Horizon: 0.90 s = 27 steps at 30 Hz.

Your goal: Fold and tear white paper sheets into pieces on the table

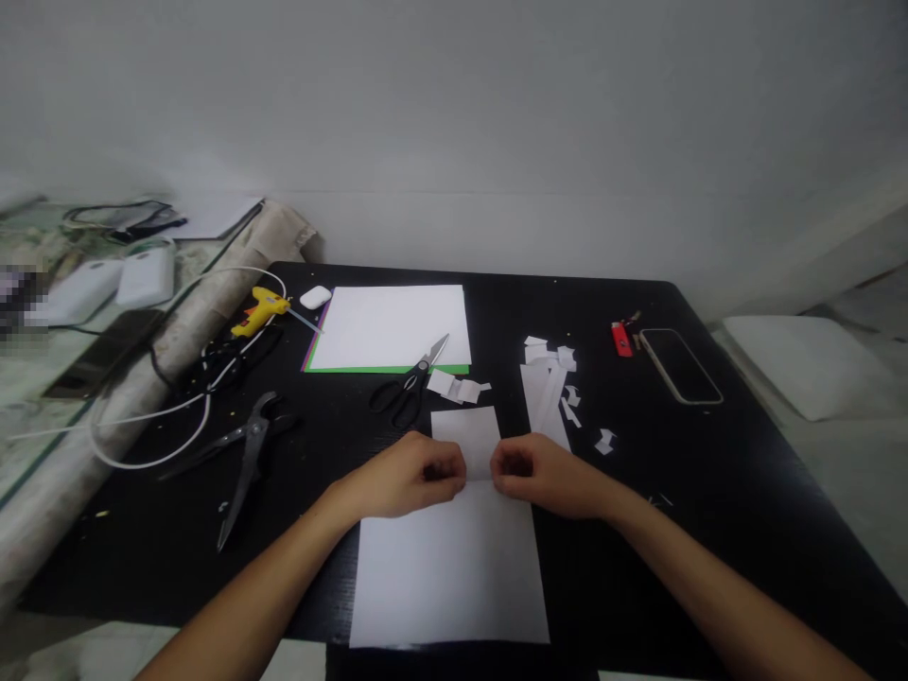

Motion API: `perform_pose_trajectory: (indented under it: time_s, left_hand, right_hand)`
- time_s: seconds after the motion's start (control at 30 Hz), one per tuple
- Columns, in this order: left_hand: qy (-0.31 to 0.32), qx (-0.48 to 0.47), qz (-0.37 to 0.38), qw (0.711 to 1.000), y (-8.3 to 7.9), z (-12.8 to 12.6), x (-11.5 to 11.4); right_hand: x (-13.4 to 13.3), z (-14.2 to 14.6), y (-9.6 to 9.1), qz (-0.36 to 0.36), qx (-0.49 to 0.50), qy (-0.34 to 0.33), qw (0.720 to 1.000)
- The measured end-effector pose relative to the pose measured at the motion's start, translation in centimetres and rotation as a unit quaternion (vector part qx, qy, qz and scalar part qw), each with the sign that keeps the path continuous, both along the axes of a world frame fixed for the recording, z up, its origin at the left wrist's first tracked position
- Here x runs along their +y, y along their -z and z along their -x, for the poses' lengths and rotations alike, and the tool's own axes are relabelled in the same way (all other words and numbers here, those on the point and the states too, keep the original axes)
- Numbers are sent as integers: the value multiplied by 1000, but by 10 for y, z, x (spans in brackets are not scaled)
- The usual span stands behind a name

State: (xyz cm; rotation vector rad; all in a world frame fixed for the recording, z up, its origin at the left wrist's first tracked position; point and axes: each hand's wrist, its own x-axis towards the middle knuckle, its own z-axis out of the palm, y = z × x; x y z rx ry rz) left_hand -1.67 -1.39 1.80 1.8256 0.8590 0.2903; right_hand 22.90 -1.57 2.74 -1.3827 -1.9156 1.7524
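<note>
Both hands are closed in pinches at the two sides of a narrow white paper piece [464,430], in the middle of the black table. My left hand [418,473] grips its left edge and my right hand [543,473] its right edge, with a small gap between the fingertips. Below the hands a wider white sheet of paper [450,577] lies flat, reaching the table's front edge. A crease or edge runs between the two hands; whether the narrow piece and the wide sheet are joined, I cannot tell. The fingertips' contact is partly hidden.
Black-handled scissors [411,383] lie half on a paper stack [390,322]. Paper scraps [458,386] and cut strips [545,392] lie beyond the hands. Pliers [252,445], a yellow glue gun [261,310] and white cable are left; a red lighter [621,339] and phone [681,366] right.
</note>
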Motion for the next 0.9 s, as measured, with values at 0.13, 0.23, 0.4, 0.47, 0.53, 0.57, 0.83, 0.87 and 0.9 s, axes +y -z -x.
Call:
perform_pose_trajectory:
  time_s: [0.13,0.23,0.4,0.47,0.53,0.57,0.83,0.87,0.9]
  left_hand:
    - [-9,-8,5,1000,0,5,4]
    - [-10,-9,10,1000,2,5,4]
    - [-11,-15,18,1000,4,2,3]
    - [-10,-15,17,1000,5,1,2]
    - [-8,-16,10,1000,5,-1,1]
    - [-9,-16,5,1000,5,-2,0]
    - [-4,-14,1,1000,5,-5,-2]
    - [-4,-17,3,1000,4,-3,0]
    - [-5,-21,6,1000,4,0,2]
  right_hand:
    - [4,-27,-1,74,31,25,996]
    - [4,-37,-1,69,38,48,996]
    - [-3,-22,1,-33,55,51,997]
    - [-8,-12,4,-43,51,23,998]
    - [-12,-3,6,-58,58,12,997]
    - [-14,0,8,-66,59,14,996]
    - [-13,4,12,-71,59,21,996]
    - [-10,1,11,-70,58,25,996]
    - [-7,-4,10,-72,57,31,995]
